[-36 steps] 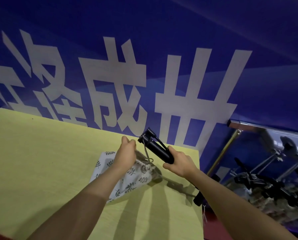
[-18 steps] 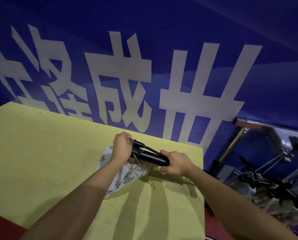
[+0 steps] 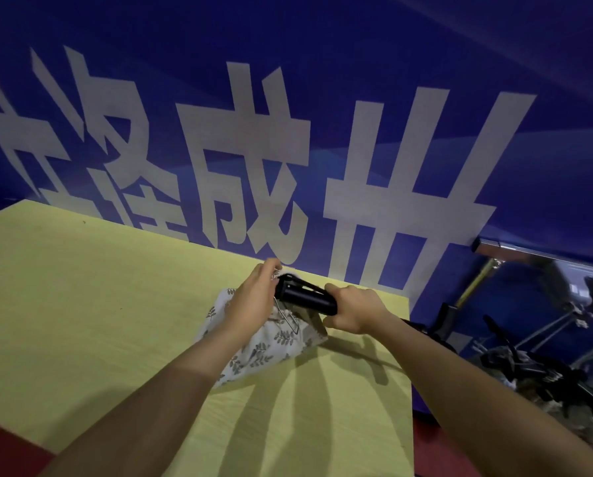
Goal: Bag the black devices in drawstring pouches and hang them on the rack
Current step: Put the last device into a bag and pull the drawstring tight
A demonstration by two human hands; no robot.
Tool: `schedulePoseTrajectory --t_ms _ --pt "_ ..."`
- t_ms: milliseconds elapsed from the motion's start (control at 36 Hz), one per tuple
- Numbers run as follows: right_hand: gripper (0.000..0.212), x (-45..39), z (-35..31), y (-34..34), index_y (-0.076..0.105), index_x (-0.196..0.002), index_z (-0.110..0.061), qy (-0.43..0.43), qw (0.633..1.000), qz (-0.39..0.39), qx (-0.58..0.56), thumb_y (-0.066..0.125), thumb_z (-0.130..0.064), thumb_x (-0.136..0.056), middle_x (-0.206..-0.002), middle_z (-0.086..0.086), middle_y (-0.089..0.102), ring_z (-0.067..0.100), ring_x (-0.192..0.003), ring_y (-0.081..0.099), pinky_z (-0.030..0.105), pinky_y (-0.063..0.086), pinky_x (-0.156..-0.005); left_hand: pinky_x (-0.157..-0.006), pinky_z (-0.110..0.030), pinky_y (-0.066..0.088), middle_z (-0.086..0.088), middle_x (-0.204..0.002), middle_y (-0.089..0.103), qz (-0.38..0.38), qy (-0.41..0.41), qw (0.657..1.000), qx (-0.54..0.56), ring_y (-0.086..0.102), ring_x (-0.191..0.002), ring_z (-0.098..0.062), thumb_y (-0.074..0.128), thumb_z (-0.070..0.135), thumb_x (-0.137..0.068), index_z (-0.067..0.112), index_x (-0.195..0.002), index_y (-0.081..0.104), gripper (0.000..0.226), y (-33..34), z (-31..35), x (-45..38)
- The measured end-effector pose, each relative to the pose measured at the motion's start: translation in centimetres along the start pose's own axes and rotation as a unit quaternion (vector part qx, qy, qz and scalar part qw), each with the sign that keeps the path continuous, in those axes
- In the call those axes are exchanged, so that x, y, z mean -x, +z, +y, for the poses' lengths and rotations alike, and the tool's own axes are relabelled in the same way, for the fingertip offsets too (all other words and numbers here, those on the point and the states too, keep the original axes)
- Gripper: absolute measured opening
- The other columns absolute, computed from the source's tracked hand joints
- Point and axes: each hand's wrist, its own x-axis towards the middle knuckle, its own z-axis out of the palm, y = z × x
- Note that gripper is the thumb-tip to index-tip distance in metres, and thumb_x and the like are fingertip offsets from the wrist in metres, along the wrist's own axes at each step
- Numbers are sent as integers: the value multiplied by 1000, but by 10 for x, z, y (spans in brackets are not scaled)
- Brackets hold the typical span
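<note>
A white drawstring pouch (image 3: 271, 342) with a leaf print lies on the yellow table (image 3: 81, 304) near its far right corner. My left hand (image 3: 253, 297) pinches the pouch's mouth and holds it up. My right hand (image 3: 353, 311) grips the rear end of a black tube-shaped device (image 3: 305, 296), which lies nearly level with its front end at the pouch's mouth. A loop of the drawstring (image 3: 288, 320) hangs below the device. How far the tip is inside the pouch is hidden by my left hand.
A blue banner (image 3: 288, 132) with large white characters stands right behind the table. To the right, below table level, a metal rack (image 3: 529, 251) stands over a heap of several black devices (image 3: 535, 370). The table's right edge runs just past my right forearm.
My right hand has lowered the device from a raised, tilted pose to nearly level and brought its front end to the pouch's mouth. My left hand has lifted the pouch's opening.
</note>
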Motion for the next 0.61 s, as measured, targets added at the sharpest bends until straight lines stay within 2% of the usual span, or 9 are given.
schedulePoseTrajectory --t_ms 56,111,167,222,306,444,528,611 --pt "44 -4 0 -2 46 -113 -21 7 1000 1 11 58 -48 -81 -93 2 64 23 -81 59 33 50 -68 -60 -30 40 0 -109 49 -20 23 998 -48 49 -78 -20 41 2 -94 19 -107 39 22 2 -1 1" --pt "44 -7 -2 -4 44 -114 -19 14 1000 -2 23 59 -46 -82 -96 3 63 22 -77 55 32 47 -67 -60 -26 35 -2 -110 45 -51 25 994 -99 47 -83 -21 42 -5 -89 16 -101 44 24 2 -2 3" --pt "44 -9 -4 -5 42 -115 -19 17 999 -6 34 59 -43 -83 -97 3 63 21 -76 52 32 44 -65 -77 -31 44 -6 -128 42 -75 12 986 -151 48 -108 -23 46 -5 -88 10 -111 52 27 3 -4 3" --pt "43 -10 -5 -5 42 -117 -19 23 999 -11 42 60 -38 -83 -97 4 62 22 -76 53 33 46 -65 -97 -34 40 -8 -145 32 -78 14 974 -212 37 -127 -25 53 -1 -88 8 -132 43 46 5 -6 2" --pt "40 -13 -8 -2 42 -115 -19 36 999 -11 37 59 -31 -81 -95 3 61 23 -75 52 31 44 -62 -100 -34 36 -6 -151 21 -88 -3 961 -260 33 -127 -27 59 0 -84 10 -146 21 73 6 -6 3" --pt "37 -17 -11 1 45 -114 -20 38 999 8 18 60 -28 -81 -90 1 58 23 -77 57 31 46 -62 -82 -29 45 -3 -156 4 -104 -42 959 -259 33 -122 -30 60 -10 -77 12 -150 5 93 9 -6 5" --pt "35 -19 -12 2 46 -114 -20 31 999 17 25 59 -25 -82 -91 2 58 22 -74 54 30 44 -59 -87 -29 46 0 -157 -2 -111 -42 965 -234 29 -126 -31 57 -12 -79 14 -151 -3 97 10 -6 3" --pt "33 -20 -14 -1 46 -115 -17 19 998 26 51 56 -19 -84 -96 6 61 23 -72 50 31 41 -59 -92 -30 46 -1 -157 -2 -105 -32 966 -233 26 -129 -30 58 -9 -81 14 -151 -1 95 8 -4 0"
